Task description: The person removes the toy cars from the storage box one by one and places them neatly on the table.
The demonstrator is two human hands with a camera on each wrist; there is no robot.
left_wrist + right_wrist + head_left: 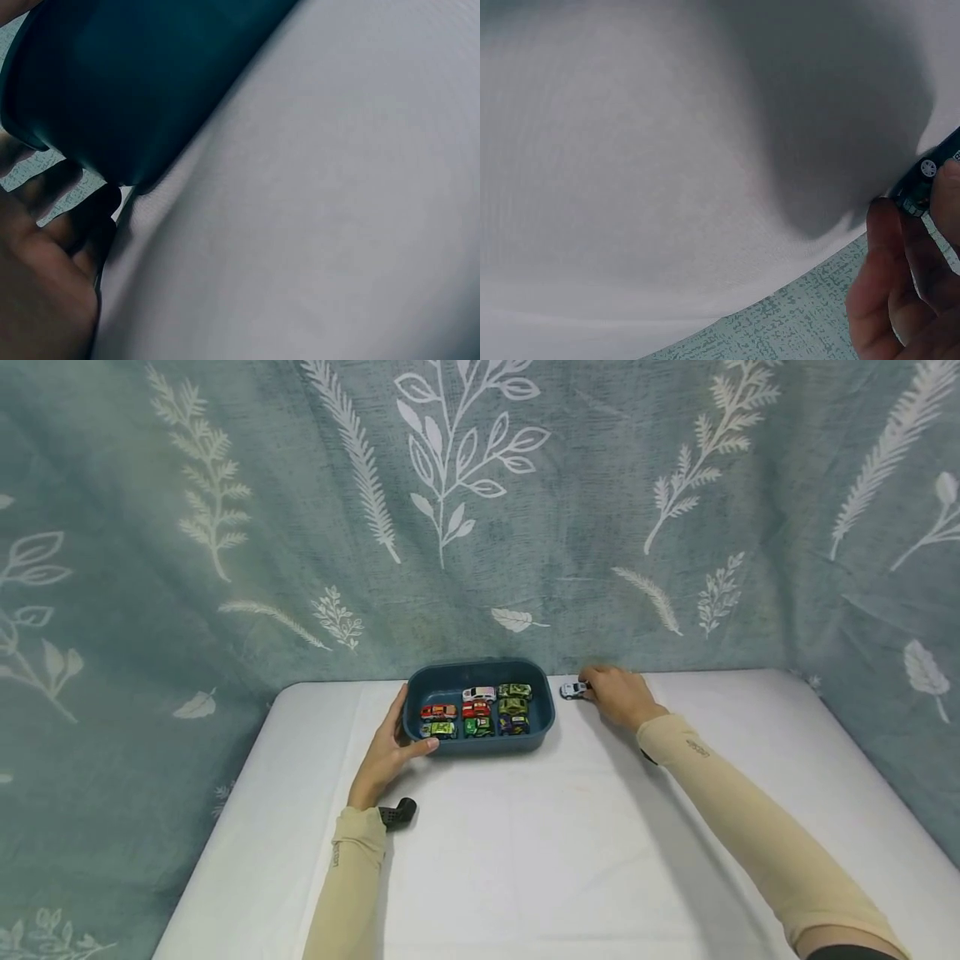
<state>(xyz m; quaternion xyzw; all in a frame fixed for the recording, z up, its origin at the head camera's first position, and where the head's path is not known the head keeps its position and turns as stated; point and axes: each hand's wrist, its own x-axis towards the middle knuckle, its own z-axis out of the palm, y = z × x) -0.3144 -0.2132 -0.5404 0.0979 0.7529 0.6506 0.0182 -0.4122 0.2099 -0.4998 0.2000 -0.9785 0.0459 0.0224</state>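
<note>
A dark blue divided bin (480, 747) sits at the table's far edge. My left hand (381, 758) holds its left end, fingers along the side and thumb at the front rim; the left wrist view shows fingertips right at the bin's end wall (112, 97). To the right of the bin, my right hand (618, 695) pinches a small light-coloured toy car (573, 690) by its right end. In the right wrist view, thumb and fingers are around the car (913, 187), low over the cloth at the edge.
Toy cars stand in the bin's three columns: an orange-red car (438, 712) at left, a white car (479, 693) in the middle, a camouflage-green car (514, 691) at right, with several more. A white cloth (525, 843) covers the table. A leaf-patterned curtain (585, 593) hangs right behind.
</note>
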